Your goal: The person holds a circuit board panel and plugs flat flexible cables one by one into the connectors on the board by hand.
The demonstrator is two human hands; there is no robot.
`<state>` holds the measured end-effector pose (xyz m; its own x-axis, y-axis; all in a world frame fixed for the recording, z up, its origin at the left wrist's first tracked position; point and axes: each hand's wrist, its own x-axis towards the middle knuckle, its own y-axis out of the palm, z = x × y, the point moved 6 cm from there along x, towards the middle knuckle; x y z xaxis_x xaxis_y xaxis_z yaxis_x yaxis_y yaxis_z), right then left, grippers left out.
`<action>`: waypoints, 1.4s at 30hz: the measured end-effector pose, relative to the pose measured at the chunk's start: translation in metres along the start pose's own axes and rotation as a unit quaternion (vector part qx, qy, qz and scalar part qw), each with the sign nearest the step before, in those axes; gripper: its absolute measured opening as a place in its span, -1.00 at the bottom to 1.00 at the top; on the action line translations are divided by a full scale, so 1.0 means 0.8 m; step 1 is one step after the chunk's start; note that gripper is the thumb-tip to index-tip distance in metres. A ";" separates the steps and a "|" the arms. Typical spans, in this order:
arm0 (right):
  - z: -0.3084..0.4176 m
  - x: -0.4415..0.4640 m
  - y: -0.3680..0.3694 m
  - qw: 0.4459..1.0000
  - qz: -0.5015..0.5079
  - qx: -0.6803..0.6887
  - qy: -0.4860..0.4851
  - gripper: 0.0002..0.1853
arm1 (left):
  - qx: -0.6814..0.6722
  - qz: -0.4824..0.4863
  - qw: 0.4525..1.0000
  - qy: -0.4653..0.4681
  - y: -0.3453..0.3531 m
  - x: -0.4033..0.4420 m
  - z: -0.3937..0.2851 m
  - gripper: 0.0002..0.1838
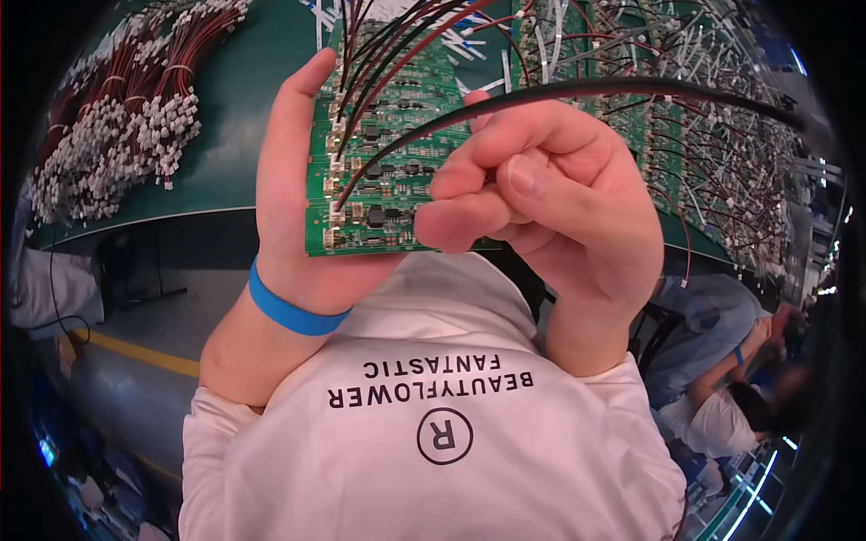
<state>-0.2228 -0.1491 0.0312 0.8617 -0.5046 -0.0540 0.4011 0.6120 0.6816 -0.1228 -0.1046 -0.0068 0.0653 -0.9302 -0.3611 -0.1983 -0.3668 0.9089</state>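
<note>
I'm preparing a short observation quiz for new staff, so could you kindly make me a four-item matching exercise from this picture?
Column one:
1. Wristband
2. Circuit board
3. Bundled wires
4. Shirt

Column two:
A. Held in the left hand
B. White, with black lettering across it
C. Plain blue
D. Lying on the green table, at the picture's upper left, with many white connectors

Right pairs: 1-C, 2-A, 3-D, 4-B

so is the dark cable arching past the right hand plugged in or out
Plugged in, it seems: the dark cable ends at a pale connector on the green board. Cannot tell if fully seated.
</note>
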 end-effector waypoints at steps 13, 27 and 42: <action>0.012 0.006 -0.001 0.984 0.127 -0.107 -0.066 -0.77 | -0.028 0.184 0.982 -0.023 0.009 -0.002 -0.012 -0.47; 0.014 0.022 0.009 0.957 0.108 -0.231 -0.140 -0.79 | 0.039 0.064 0.997 0.033 0.009 0.004 -0.038 -0.29; -0.010 -0.012 0.004 0.960 -0.003 -0.248 -0.134 -0.81 | -0.006 0.166 0.986 0.016 0.003 0.002 -0.050 -0.22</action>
<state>-0.2272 -0.1376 0.0276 0.7746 -0.6072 0.1768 0.5621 0.7892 0.2474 -0.0839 -0.1073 0.0029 0.0290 -0.9989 -0.0359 -0.2033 -0.0411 0.9783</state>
